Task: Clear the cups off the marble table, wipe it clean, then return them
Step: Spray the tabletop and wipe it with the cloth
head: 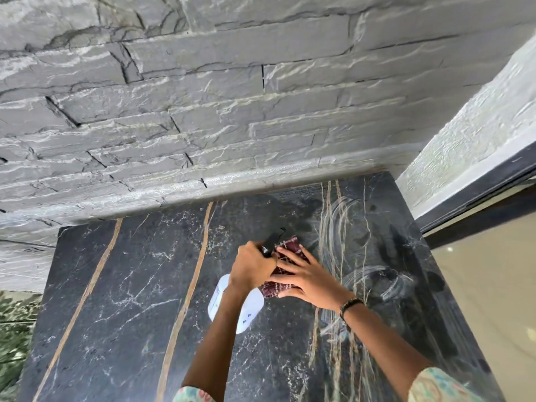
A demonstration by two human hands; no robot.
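Gripped the white spray bottle (235, 303) in the left hand (251, 266), fingers curled round the black trigger head, nozzle aimed toward the far edge of the marble table (116, 300). Held that way, probably, to put cleaner onto the stone or straight onto the cloth just ahead of the nozzle. Pressed the maroon checked cloth (285, 265) flat against the stone with the right hand (307, 278), fingers straight and spread, palm down, just right of the bottle and touching the other hand. Flattened so, most likely, to keep the folded cloth from bunching and to give a wide wiping face.

No cups visible anywhere on the tabletop or beside it; cleared already, by the look of things, and parked somewhere out of view. Wiping step under way, judged from the pale curved smear marks (371, 274) on the right part of the slab, while the left part showed none.

Backed directly by a grey stacked-stone wall (203, 111) along the far edge, leaving no room to push the cloth past that side. Bounded on the right by a white textured wall (470, 134) and a dark door frame (478, 184), with beige floor (493, 285) below. Greenery (13, 329) at the near left. Wore a beaded bracelet (349, 304) on the right wrist and patterned sleeves (441, 387) at the near edge.
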